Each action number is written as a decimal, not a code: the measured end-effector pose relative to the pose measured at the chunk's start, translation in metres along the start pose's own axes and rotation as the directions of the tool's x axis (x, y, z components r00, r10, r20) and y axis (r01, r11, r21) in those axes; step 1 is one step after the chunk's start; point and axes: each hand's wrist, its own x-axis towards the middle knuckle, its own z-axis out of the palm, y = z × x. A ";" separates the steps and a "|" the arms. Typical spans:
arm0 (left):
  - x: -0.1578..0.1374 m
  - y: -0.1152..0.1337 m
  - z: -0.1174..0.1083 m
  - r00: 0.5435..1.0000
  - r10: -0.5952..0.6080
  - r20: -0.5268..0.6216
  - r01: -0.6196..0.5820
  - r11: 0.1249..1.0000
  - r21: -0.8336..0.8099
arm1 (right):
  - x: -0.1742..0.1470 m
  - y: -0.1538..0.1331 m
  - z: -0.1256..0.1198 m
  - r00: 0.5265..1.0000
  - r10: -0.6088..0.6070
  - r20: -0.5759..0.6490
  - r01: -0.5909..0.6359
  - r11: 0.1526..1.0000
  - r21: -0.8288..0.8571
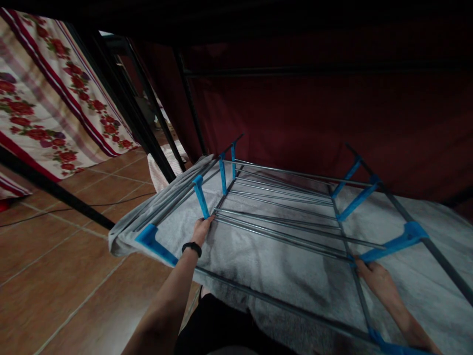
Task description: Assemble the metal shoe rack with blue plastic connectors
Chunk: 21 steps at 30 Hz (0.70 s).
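Note:
A shoe rack (281, 224) of grey metal tubes and blue plastic brackets lies on a grey blanket (266, 266). My left hand (202, 230), with a black band on the wrist, is closed around the rack's left side, where a blue bracket (201, 197) meets the ends of several rods. On the right, my right hand (376, 280) grips the other side at a blue bracket (395, 244) and the side tube (356, 281). Thin rods run between my two hands, some slanting across one another. My fingertips are partly hidden behind the tubes.
A dark red cloth (288, 113) hangs behind the bed. Black bed-frame posts (148, 123) stand at the left, with dark framing overhead. Beyond them hangs a floral curtain (55, 98). A cable (74, 209) crosses the brown tiled floor (66, 266).

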 end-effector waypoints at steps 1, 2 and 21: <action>0.002 -0.001 0.001 1.000 -0.016 -0.002 0.016 1.000 -0.007 | -0.001 -0.002 -0.002 1.000 0.003 0.005 -0.003 1.000 0.002; 0.004 -0.001 0.001 1.000 -0.028 -0.002 0.028 1.000 -0.015 | -0.001 -0.004 -0.003 1.000 0.004 0.011 -0.004 1.000 0.002; 0.002 -0.017 -0.012 0.978 0.145 0.153 -0.140 0.989 -0.041 | 0.000 0.003 0.003 0.999 0.048 -0.018 -0.047 0.998 0.037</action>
